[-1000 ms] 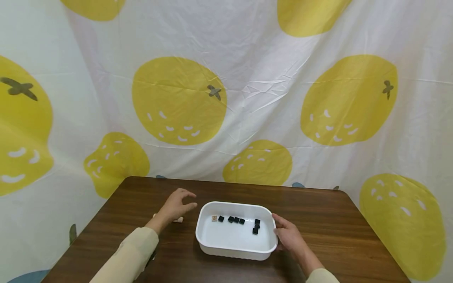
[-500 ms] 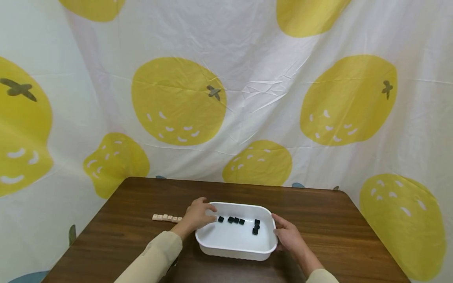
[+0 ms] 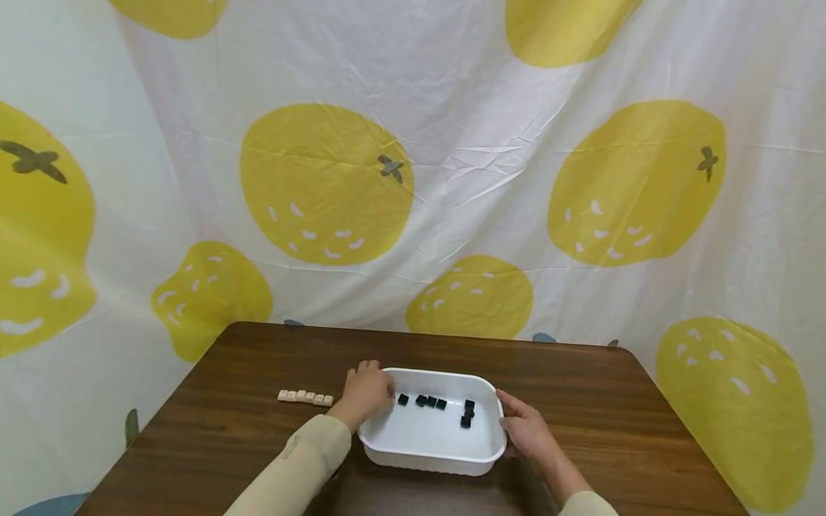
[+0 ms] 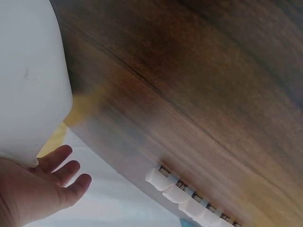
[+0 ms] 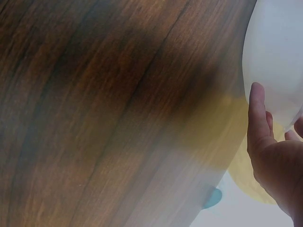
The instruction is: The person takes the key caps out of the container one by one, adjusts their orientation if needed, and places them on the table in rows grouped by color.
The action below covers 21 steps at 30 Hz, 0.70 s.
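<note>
Left hand (image 3: pixel 368 390): lower centre of the head view, at the upper left corner of the white tray (image 3: pixel 431 459); fingers reach over the rim. Grip state cannot be told; fingertips are hidden in the head view.
Right hand (image 3: pixel 525 428): lower right of centre, fingers straight, pressed against the tray's right wall; grip open, holding nothing.
White tray: rests on the brown desk (image 3: pixel 226 401), between both hands.
Black tiles (image 3: pixel 431 401): inside the tray, a short row along the far side and a small cluster at the right.
Cream tiles (image 3: pixel 305 396): a row on the desk, just left of the left hand.
Backdrop: white cloth with yellow fruit print (image 3: pixel 325 183).
</note>
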### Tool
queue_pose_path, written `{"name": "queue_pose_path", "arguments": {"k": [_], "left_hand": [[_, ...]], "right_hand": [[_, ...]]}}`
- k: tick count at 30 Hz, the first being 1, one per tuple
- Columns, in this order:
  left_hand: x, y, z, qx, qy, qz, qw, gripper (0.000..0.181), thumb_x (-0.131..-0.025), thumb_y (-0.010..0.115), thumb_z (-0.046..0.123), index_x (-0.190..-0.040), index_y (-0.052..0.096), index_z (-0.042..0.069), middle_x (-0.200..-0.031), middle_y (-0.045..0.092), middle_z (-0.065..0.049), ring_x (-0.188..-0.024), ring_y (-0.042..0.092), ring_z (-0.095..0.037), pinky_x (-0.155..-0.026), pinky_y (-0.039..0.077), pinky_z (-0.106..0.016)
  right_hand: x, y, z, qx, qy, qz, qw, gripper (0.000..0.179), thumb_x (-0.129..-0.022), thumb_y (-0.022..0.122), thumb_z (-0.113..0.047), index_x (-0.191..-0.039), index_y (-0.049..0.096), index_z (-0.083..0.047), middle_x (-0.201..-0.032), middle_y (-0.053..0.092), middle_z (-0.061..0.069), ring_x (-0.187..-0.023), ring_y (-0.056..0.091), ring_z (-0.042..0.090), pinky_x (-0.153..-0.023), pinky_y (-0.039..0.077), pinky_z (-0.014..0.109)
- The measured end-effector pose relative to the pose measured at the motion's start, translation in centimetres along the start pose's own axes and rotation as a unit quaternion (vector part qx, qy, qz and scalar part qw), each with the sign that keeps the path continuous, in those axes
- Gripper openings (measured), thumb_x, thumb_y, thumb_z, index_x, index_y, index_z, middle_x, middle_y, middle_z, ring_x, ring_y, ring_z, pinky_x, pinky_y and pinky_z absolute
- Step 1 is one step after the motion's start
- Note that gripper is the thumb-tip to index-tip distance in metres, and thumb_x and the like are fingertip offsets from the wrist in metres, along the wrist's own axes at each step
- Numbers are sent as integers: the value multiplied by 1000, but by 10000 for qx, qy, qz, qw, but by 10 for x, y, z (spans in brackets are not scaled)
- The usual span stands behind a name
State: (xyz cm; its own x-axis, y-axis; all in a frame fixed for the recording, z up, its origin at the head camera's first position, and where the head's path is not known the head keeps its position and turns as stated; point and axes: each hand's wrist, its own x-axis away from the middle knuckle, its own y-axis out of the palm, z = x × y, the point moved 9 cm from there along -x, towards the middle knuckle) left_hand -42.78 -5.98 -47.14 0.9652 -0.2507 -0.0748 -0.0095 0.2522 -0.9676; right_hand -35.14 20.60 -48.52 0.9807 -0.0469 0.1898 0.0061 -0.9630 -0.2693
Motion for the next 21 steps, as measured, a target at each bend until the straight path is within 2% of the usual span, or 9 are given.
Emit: {"name": "queue_pose_path", "arguments": {"k": [6,13,17,21], "left_hand": [[0,2,1,-157,57,-27,9999,13,-74,84,22,-84,76,19,-100,56,-7,-106,48,-32,-90,37,-52],[0,4,1,-491,94,-50,9987,10,-78,83,25,-78,74,21,-98,55,-6,-104,48,-30,-91,38,-52],[0,2,1,-324,54,-14,9995,9,-80,81,26,-78,74,20,-98,56,-6,-104,49,-30,-90,38,-53],[-1,-1,0,-27,14,62,10000,7,-83,79,24,-81,76,19,-114,60,-11,-115,49,-34,-95,39,-55]], "right_hand": [[0,-1,0,60,-15,26,10000,52,-96,44,3,-148,41,1,-118,54,31,-78,63,27,-57,55,42],[0,0,0,19,-33,27,10000,52,-96,44,4,-148,40,1,-118,55,32,-77,64,27,-57,55,42],[0,0,-1,-12,-46,14,10000,52,-96,44,4,-148,40,2,-119,55,33,-77,64,28,-56,56,42],[0,1,-1,3,-27,0,10000,52,-96,44,4,-148,40,2,-120,54,33,-79,64,28,-57,56,42]]}}
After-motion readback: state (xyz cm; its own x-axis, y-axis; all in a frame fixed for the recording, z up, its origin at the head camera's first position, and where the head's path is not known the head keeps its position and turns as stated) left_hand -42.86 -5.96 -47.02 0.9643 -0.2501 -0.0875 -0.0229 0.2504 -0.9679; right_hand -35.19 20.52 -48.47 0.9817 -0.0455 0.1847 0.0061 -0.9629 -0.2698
